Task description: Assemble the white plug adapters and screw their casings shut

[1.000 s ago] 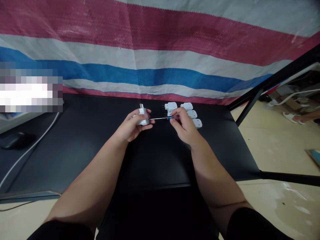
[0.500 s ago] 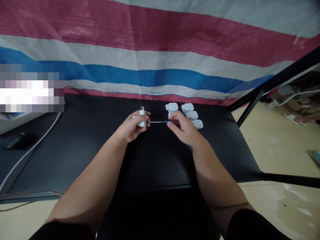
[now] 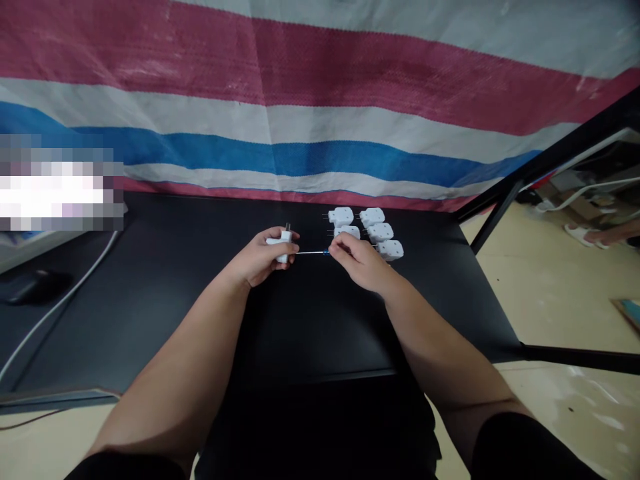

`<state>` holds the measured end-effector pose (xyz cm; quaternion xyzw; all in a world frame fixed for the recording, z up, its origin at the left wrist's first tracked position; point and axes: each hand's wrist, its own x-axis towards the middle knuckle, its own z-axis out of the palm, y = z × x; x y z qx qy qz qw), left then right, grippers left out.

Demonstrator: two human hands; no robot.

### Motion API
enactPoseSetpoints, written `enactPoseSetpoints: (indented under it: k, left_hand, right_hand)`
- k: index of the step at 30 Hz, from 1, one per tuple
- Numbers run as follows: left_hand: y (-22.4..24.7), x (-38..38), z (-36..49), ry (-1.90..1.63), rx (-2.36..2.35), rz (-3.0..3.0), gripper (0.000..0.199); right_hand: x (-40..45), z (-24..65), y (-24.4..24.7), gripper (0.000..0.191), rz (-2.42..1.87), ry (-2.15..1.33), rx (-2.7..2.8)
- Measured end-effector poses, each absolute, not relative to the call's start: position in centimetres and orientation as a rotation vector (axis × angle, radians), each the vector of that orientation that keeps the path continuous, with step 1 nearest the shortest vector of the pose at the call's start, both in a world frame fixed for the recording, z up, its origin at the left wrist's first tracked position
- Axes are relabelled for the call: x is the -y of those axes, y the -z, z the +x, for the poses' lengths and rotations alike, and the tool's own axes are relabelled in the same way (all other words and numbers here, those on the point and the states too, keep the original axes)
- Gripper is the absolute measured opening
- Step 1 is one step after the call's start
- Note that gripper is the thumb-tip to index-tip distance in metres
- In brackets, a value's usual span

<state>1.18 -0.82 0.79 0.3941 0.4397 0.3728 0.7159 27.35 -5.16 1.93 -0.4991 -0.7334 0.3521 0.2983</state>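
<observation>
A white plug (image 3: 285,237) with metal prongs pointing up is gripped in my left hand (image 3: 259,259), thumb across its front. My right hand (image 3: 361,260) is closed around the handle of a screwdriver (image 3: 311,253); its thin metal shaft runs left, with the tip at the plug's right side. Whether the tip sits in a screw is too small to tell. Just beyond my right hand lie several more white plugs (image 3: 380,231) in two columns, their prongs facing left. My right hand partly covers the nearest ones.
The black table (image 3: 165,267) carries a black mouse (image 3: 33,285) and a white cable (image 3: 75,293) on the left, near a blurred-out object. A striped sheet (image 3: 310,120) hangs behind. Black frame bars (image 3: 495,207) edge the right side, with a person's foot (image 3: 585,235) on the floor beyond.
Both hands, with the plug and screwdriver, sit slightly lower and further left in view. My right hand's fingers have shifted around the handle. The screwdriver tip stays at the plug.
</observation>
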Motion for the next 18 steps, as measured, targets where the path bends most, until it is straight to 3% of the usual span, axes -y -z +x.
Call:
enactPoseSetpoints:
  k: [4,10,15,18]
  left_hand:
    - [-1.1,0.9,1.1,-0.855,-0.951,0.824,0.034]
    - [-1.3,1.1,0.9,-0.868,-0.894,0.788,0.034]
    - [-1.2,1.2,1.0,-0.835,-0.866,0.816,0.035]
    - [-1.2,1.3,1.3,-0.845,-0.869,0.809,0.036]
  right_hand:
    - [5.8,28.0,-0.8,0.023,-1.26,-0.887,1.947]
    - [6.2,27.9,-0.2,0.029,-1.294,-0.817,1.919]
    - [6.2,27.8,-0.8,0.048,-1.339,-0.778,1.955]
    - [6.3,28.0,-0.9,0.041,-1.303,-0.816,1.969]
